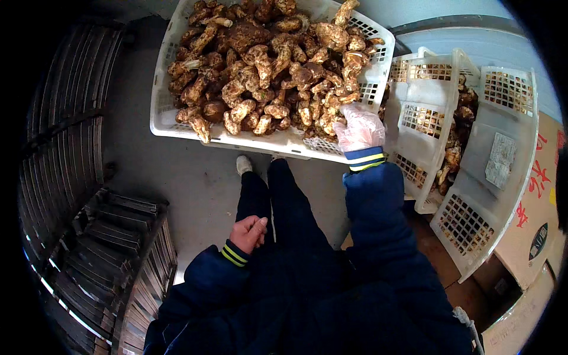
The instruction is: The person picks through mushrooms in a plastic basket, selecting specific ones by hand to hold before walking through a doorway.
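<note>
A white plastic crate (163, 115) full of brown, soil-flecked mushrooms (242, 77) stands in front of me. Thick pale stems and dark caps lie heaped in it, sloping down to a thin layer at the near right corner. At that corner, my right hand (362, 127), in a thin clear plastic glove, reaches over the rim and touches the mushrooms at the edge of the pile. Its fingers are bunched under the wrinkled glove, so their grip is hidden. My left hand (248, 234) is bare and curled into a fist above my thigh, away from the crate, with nothing showing in it.
To the right, white lattice crates (423, 133) stand tilted, with more mushrooms showing between them. Cardboard boxes (541, 195) are stacked beyond, along the right side. Dark slatted racks (71, 148) fill the left side. Grey floor (189, 195) shows around my feet.
</note>
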{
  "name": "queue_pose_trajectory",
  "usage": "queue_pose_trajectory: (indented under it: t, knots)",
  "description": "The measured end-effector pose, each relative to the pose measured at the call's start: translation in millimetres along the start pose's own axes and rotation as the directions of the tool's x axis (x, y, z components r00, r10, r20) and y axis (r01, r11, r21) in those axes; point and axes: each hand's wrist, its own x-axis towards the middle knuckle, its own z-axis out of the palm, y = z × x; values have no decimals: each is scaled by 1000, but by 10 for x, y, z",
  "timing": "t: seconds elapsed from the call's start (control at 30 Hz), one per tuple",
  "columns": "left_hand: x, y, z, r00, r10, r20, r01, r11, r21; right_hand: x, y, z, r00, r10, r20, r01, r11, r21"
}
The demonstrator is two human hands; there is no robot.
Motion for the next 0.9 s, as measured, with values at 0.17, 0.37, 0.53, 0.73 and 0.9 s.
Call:
queue_pose_trajectory:
  t: [0.17, 0.37, 0.53, 0.73, 0.9]
  knots:
    - [27, -94, -5, 993, 112, -32, -104, 978, 183, 293, -364, 317, 930, 85, 358, -65, 996, -67]
    - [35, -192, -63, 989, 129, -75, -112, 972, 206, 265, -198, 608, 963, 78, 258, -86, 996, 17]
    - [53, -232, -64, 976, 215, -28, -204, 956, 210, 140, -75, 248, 962, 268, 51, -271, 918, 291]
    - [32, -99, -64, 989, 145, -19, -141, 982, 126, 161, -336, 769, 939, -148, 311, 199, 970, -140]
    - [2, -104, -103, 985, 166, -38, -160, 979, 129, 276, -408, 1053, 868, -110, 484, 255, 935, -245]
